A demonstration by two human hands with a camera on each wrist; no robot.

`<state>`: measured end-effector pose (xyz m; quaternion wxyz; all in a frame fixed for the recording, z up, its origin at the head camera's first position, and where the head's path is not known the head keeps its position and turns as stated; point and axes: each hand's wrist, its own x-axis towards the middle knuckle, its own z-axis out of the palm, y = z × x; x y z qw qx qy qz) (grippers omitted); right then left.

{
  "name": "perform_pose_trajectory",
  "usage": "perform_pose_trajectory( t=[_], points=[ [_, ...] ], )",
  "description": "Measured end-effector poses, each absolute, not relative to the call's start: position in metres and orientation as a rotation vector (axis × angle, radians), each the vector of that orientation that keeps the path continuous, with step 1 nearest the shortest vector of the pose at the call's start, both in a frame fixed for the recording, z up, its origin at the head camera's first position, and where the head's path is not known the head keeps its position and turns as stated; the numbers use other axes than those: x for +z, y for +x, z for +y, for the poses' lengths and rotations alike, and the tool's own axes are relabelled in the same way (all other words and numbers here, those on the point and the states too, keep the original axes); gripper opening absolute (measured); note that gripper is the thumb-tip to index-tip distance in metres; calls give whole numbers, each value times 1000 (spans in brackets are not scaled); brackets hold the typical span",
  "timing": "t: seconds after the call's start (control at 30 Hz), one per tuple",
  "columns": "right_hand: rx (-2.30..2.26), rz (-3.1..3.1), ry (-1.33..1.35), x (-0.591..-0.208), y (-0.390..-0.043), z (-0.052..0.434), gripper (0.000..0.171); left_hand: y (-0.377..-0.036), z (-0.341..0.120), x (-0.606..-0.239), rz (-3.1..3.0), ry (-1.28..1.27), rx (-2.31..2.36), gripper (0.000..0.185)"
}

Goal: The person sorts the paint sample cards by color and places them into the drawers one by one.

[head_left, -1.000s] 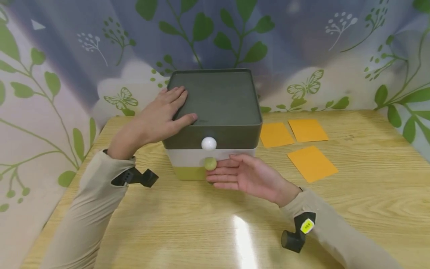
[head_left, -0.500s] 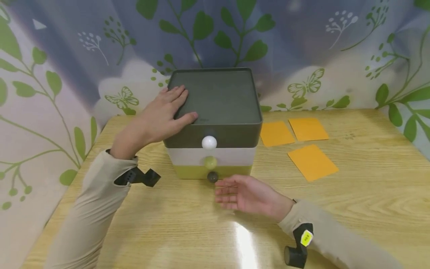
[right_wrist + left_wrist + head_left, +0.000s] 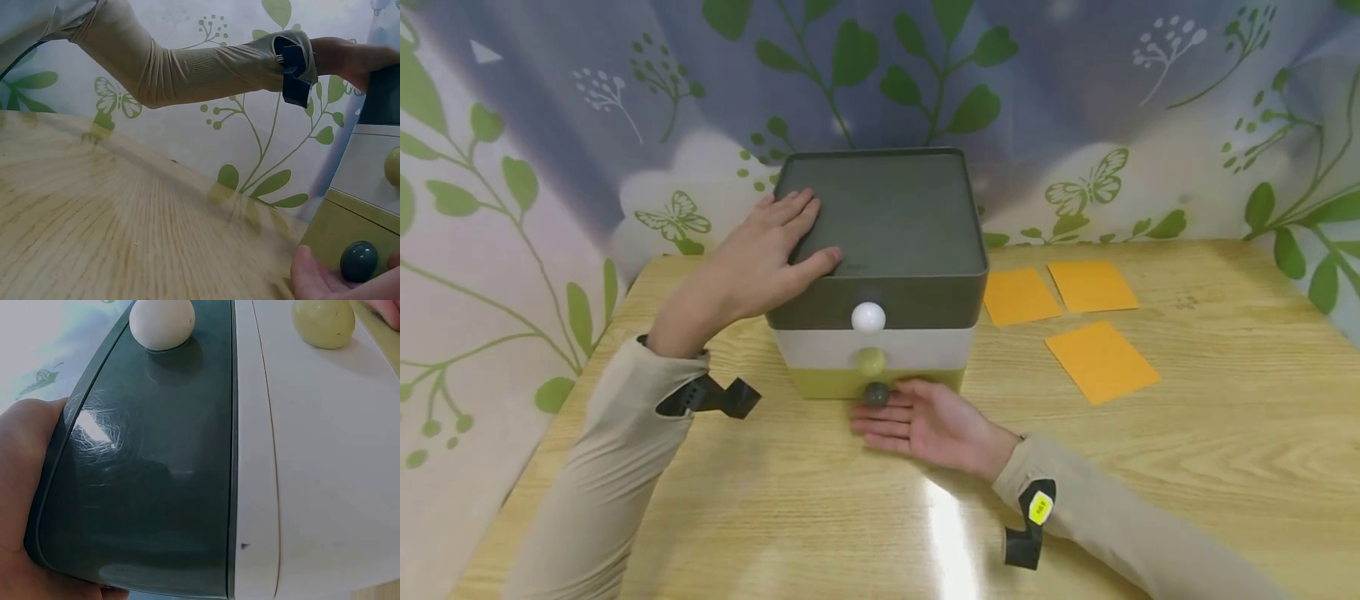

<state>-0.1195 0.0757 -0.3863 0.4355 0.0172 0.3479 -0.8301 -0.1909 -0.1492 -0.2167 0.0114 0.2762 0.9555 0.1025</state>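
A stacked drawer box has a dark green top tier, a white middle tier and a yellow-green bottom tier. My left hand rests flat on the left side of its lid, fingers extended. Low in front, my right hand lies palm turned up with straight fingers just under and behind the dark round knob of the bottom drawer. Whether the fingers touch that knob is unclear. Above it are the yellow-green knob and the white knob. All drawers look closed.
Three orange paper squares lie on the wooden table right of the box. A curtain printed with leaves hangs close behind the table and along its left side.
My right hand moved from beside the yellow-green knob down and away, then left to the dark bottom knob. My left hand stays on the lid.
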Motion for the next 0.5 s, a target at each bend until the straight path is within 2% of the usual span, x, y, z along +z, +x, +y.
perform_pose_trajectory(
  t=[0.5],
  points=[
    [-2084,915,204,-387,-114,64,54,-190,-149,-218,2998,861,342,74]
  ],
)
